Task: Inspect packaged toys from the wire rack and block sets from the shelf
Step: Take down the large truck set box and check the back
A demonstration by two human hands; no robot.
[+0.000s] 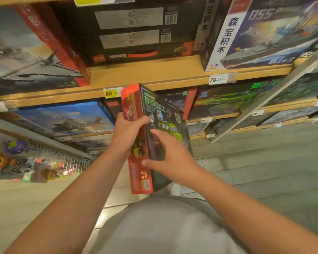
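A block set box (136,107), red on its side and dark with a green vehicle on its front, is held upright in front of the wooden shelf (154,74). My left hand (127,132) grips its red side, thumb wrapped over the front edge. My right hand (173,158) holds the box's front lower part, fingers spread over the picture and thumb on the red side. Packaged toys (17,162) hang on the wire rack (62,154) at the lower left.
Large block set boxes fill the shelves: a warship box (264,33) upper right, a red-edged one (26,48) upper left, black boxes (136,30) in the middle, a blue aircraft box (66,120) lower left. Price tags (111,92) line the shelf edges. Tiled floor (264,171) lies to the right.
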